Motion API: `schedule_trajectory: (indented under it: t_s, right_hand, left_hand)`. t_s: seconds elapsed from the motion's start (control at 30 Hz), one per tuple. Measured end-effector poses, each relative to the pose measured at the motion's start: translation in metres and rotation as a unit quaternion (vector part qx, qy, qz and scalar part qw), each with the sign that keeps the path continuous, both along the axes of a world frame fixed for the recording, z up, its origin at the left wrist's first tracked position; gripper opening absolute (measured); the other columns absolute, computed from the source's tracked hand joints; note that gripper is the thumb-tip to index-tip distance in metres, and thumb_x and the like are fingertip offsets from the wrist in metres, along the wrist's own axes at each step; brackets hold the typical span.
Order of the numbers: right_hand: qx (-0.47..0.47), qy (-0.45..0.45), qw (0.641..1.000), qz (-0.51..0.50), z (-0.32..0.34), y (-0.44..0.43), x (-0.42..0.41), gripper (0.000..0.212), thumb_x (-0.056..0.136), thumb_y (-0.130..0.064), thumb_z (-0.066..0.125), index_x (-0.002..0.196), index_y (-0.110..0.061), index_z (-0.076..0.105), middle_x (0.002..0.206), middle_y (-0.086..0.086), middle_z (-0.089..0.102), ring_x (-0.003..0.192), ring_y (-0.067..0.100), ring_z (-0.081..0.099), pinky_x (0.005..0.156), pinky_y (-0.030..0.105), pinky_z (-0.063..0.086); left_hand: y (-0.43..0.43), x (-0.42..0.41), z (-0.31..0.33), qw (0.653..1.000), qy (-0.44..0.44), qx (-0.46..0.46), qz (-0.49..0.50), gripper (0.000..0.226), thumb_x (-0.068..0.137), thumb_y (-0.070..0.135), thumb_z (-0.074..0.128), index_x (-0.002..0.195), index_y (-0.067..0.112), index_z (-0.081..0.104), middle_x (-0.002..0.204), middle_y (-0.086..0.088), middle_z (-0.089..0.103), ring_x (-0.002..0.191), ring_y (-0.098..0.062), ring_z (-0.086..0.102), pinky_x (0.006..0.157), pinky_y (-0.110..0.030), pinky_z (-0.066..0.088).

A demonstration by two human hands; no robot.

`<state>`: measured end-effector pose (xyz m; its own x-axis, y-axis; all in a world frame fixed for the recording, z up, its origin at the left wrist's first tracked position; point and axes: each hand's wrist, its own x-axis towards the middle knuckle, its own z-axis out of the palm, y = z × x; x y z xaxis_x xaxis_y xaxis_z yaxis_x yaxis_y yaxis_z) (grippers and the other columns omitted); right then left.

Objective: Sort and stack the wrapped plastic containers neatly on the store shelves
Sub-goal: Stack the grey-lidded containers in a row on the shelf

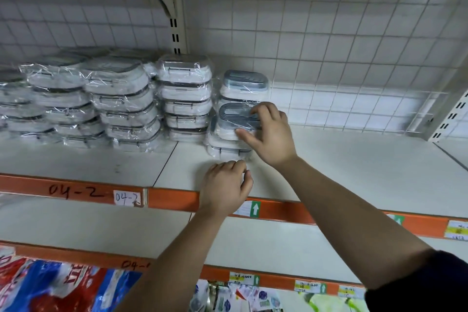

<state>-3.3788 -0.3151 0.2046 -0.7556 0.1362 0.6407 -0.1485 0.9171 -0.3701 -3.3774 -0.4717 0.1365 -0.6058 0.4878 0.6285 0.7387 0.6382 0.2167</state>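
Several stacks of wrapped white containers with grey lids stand on the upper shelf [354, 159]. The tall middle stack [186, 99] is by the upright. To its right, a short front stack carries a grey-lidded container [235, 121] on top; my right hand [268, 134] holds its right end, fingers over the lid and thumb on the side. Behind it stands another container stack [244, 83]. My left hand [225, 187] hovers low in front of the stack's bottom container [225, 149], fingers loosely curled and holding nothing.
More wrapped stacks [76, 99] fill the shelf's left side. The shelf's right half is bare up to the wire grid back [354, 58]. An orange front rail [76, 190] carries labels. Lower shelves hold colourful packets [50, 286].
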Motion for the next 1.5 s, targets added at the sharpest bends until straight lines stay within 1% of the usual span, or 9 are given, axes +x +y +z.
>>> schedule_trajectory:
  t_s: [0.37, 0.57, 0.67, 0.73, 0.87, 1.0, 1.17, 1.33, 1.5]
  right_hand:
    - [0.005, -0.059, 0.996, -0.063, 0.001, -0.023, -0.037, 0.056, 0.087, -0.055, 0.065, 0.127, -0.018, 0.049, 0.131, 0.001, 0.046, 0.109, 0.036, 0.046, 0.084, 0.043, 0.047]
    - [0.023, -0.106, 0.993, -0.033, 0.004, -0.005, -0.020, 0.063, 0.088, -0.066, 0.052, 0.138, -0.028, 0.043, 0.145, -0.006, 0.041, 0.131, 0.039, 0.033, 0.104, 0.050, 0.038]
    - [0.011, -0.080, 0.996, -0.032, 0.006, 0.011, 0.012, 0.064, 0.092, -0.062, 0.041, 0.141, -0.022, 0.044, 0.145, 0.002, 0.043, 0.131, 0.034, 0.039, 0.106, 0.047, 0.037]
    - [-0.009, -0.062, 0.997, -0.040, 0.006, 0.025, 0.040, 0.052, 0.097, -0.046, 0.049, 0.138, -0.015, 0.048, 0.140, 0.007, 0.047, 0.126, 0.033, 0.043, 0.103, 0.043, 0.039]
    - [-0.039, -0.055, 0.996, -0.064, 0.003, 0.057, 0.105, 0.037, 0.099, -0.033, 0.053, 0.129, -0.011, 0.055, 0.130, 0.005, 0.054, 0.120, 0.029, 0.046, 0.096, 0.035, 0.039]
    - [-0.076, -0.035, 0.992, -0.096, -0.012, 0.090, 0.175, 0.035, 0.093, -0.037, 0.049, 0.113, -0.012, 0.062, 0.104, 0.004, 0.061, 0.104, 0.025, 0.052, 0.083, 0.036, 0.045]
    - [-0.073, -0.033, 0.991, -0.110, -0.041, 0.125, 0.263, 0.029, 0.092, -0.038, 0.048, 0.099, -0.013, 0.061, 0.085, -0.005, 0.053, 0.085, 0.019, 0.051, 0.069, 0.033, 0.041]
    - [-0.084, -0.049, 0.989, -0.111, -0.090, 0.147, 0.332, 0.028, 0.091, -0.036, 0.046, 0.093, -0.013, 0.061, 0.084, -0.006, 0.053, 0.080, 0.012, 0.045, 0.067, 0.027, 0.033]
    - [-0.092, -0.169, 0.970, -0.146, -0.157, 0.171, 0.372, 0.043, 0.090, -0.045, 0.042, 0.105, -0.012, 0.065, 0.102, 0.005, 0.064, 0.101, 0.029, 0.056, 0.076, 0.038, 0.050]
  left_hand:
    - [0.000, -0.006, -0.008, 1.000, 0.015, 0.020, -0.013, 0.019, 0.084, 0.024, 0.048, 0.069, 0.014, 0.054, 0.060, -0.003, 0.054, 0.054, -0.025, 0.051, 0.059, -0.033, 0.043]
    - [-0.001, -0.004, -0.006, 0.999, 0.034, 0.029, -0.016, 0.018, 0.084, 0.022, 0.049, 0.069, 0.014, 0.055, 0.058, -0.001, 0.053, 0.052, -0.025, 0.050, 0.057, -0.032, 0.040]
    - [-0.001, -0.002, -0.003, 0.999, 0.036, 0.008, -0.008, 0.020, 0.086, 0.023, 0.047, 0.072, 0.014, 0.058, 0.060, -0.001, 0.056, 0.053, -0.025, 0.053, 0.057, -0.032, 0.042]
    - [-0.001, -0.001, -0.001, 1.000, 0.023, -0.021, 0.000, 0.025, 0.088, 0.028, 0.044, 0.078, 0.014, 0.063, 0.064, -0.002, 0.061, 0.057, -0.027, 0.058, 0.059, -0.033, 0.046]
    - [0.005, 0.010, 0.002, 0.998, -0.002, -0.054, 0.013, 0.041, 0.094, 0.037, 0.037, 0.103, 0.012, 0.069, 0.091, -0.008, 0.069, 0.082, -0.033, 0.064, 0.076, -0.039, 0.051]
    - [0.026, 0.066, -0.008, 1.000, -0.001, -0.007, -0.024, 0.042, 0.097, 0.035, 0.038, 0.118, 0.010, 0.065, 0.114, -0.009, 0.065, 0.105, -0.031, 0.058, 0.092, -0.046, 0.047]
    - [0.065, 0.152, -0.038, 0.995, 0.027, 0.052, -0.081, 0.035, 0.095, 0.026, 0.045, 0.114, 0.006, 0.066, 0.120, -0.012, 0.062, 0.109, -0.032, 0.054, 0.093, -0.044, 0.043]
    - [0.094, 0.218, -0.073, 0.992, 0.011, 0.040, -0.123, 0.031, 0.093, 0.023, 0.047, 0.114, 0.009, 0.065, 0.117, -0.010, 0.063, 0.109, -0.029, 0.053, 0.092, -0.039, 0.039]
    - [0.114, 0.246, -0.114, 0.991, -0.037, -0.028, -0.126, 0.035, 0.094, 0.026, 0.046, 0.117, 0.009, 0.066, 0.121, -0.008, 0.063, 0.112, -0.026, 0.053, 0.094, -0.039, 0.037]
